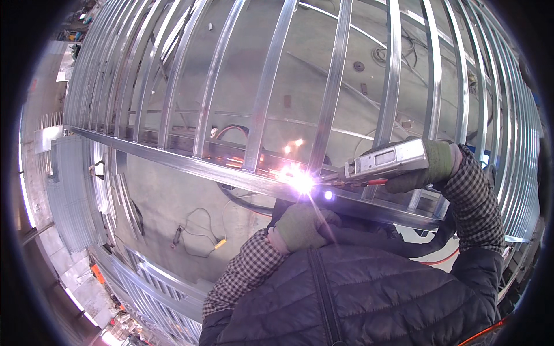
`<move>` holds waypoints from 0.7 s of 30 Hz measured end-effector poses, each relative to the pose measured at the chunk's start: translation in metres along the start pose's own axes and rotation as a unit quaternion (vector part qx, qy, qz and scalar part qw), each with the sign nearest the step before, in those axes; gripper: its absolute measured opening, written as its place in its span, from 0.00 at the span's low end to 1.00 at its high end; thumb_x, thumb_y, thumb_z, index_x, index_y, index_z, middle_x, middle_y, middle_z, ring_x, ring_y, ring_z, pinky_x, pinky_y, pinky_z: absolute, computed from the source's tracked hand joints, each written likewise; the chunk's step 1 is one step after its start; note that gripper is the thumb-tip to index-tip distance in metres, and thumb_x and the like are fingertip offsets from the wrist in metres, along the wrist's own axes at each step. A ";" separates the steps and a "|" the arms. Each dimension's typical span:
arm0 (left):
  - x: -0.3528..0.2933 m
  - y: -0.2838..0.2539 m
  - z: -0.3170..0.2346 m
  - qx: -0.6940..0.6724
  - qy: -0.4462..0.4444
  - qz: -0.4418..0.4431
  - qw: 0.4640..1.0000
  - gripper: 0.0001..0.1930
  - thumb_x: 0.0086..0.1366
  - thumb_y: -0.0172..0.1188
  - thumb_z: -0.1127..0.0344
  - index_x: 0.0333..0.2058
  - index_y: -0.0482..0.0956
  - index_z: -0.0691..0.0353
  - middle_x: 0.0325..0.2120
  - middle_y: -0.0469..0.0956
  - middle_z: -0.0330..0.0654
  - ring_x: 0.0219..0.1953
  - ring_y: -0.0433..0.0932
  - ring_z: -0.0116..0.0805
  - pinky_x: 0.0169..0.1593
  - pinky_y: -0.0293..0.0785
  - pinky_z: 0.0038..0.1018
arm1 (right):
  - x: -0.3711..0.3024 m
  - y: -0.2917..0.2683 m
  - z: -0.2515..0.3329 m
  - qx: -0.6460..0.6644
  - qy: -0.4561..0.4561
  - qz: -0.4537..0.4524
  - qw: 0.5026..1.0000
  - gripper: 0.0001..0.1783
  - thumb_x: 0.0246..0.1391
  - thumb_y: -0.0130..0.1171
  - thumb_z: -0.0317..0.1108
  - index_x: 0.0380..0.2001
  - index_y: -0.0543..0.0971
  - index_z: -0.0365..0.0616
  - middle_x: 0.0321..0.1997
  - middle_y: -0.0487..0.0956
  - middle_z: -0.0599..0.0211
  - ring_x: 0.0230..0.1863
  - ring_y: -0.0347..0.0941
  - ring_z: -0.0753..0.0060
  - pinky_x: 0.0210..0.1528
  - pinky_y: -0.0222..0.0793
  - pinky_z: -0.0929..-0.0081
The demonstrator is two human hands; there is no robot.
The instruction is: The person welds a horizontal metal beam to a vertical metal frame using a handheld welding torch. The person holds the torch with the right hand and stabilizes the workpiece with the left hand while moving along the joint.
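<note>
My right hand [430, 164], in a grey-green glove, is closed around a silver, box-shaped welding gun [385, 160] with a red part underneath. The gun's narrow front points left at a glaring arc [301, 181] on the long metal rail [225, 175], and the glare hides its tip. Sparks fly leftward along the rail. Just below the arc, on the near side of the rail, my gloved left hand [303, 226] is closed at the end of a thick black hose [375, 239] that curves off to the right. The fingers' far side is hidden.
Many upright metal bars [271, 86] run away from the rail, forming a wide frame. On the floor lie a thin cable with a yellow piece [220, 244] and a coiled cable [381, 55]. More slatted metal frames [161, 288] lie at lower left. A red hose [441, 260] passes on the right.
</note>
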State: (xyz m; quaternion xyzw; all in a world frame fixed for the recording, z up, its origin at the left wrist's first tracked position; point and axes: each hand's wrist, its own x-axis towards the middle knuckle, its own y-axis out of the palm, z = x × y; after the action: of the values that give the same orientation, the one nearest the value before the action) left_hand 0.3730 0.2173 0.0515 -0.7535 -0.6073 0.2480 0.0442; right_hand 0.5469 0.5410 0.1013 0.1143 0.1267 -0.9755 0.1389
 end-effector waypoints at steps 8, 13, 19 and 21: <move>0.003 0.021 0.024 0.005 0.039 -0.004 0.999 0.12 0.55 0.75 0.59 0.39 0.92 0.52 0.30 0.89 0.41 0.34 0.89 0.43 0.44 0.84 0.40 | 0.002 0.001 0.003 -0.070 -0.041 -0.020 0.997 0.26 0.61 0.75 0.40 0.59 0.85 0.40 0.33 0.88 0.63 0.27 0.82 0.75 0.31 0.79 0.73; 0.004 0.026 0.031 0.047 0.024 -0.006 0.999 0.10 0.56 0.75 0.59 0.36 0.91 0.52 0.28 0.88 0.41 0.31 0.88 0.42 0.41 0.84 0.40 | -0.003 -0.002 0.002 -0.094 0.051 0.036 0.994 0.28 0.61 0.73 0.38 0.63 0.83 0.40 0.49 0.88 0.55 0.40 0.88 0.61 0.43 0.86 0.66; 0.005 0.031 0.035 0.018 0.058 -0.014 0.998 0.08 0.56 0.75 0.58 0.32 0.90 0.52 0.25 0.87 0.40 0.28 0.87 0.42 0.38 0.84 0.39 | -0.006 -0.002 0.001 -0.096 -0.018 0.021 0.995 0.29 0.62 0.72 0.37 0.64 0.82 0.40 0.46 0.89 0.57 0.37 0.87 0.63 0.41 0.87 0.66; 0.006 0.031 0.036 0.019 0.055 -0.014 0.998 0.07 0.57 0.75 0.58 0.31 0.90 0.52 0.24 0.87 0.40 0.27 0.86 0.41 0.37 0.84 0.39 | -0.007 -0.002 0.001 -0.048 0.067 0.037 0.996 0.29 0.62 0.72 0.37 0.65 0.82 0.40 0.44 0.89 0.58 0.36 0.87 0.65 0.40 0.86 0.67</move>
State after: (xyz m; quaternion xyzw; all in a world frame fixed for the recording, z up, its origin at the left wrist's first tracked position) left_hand 0.3864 0.2061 0.0064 -0.7563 -0.6098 0.2171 0.0952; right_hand 0.5530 0.5438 0.1049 0.1772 0.1785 -0.9525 0.1715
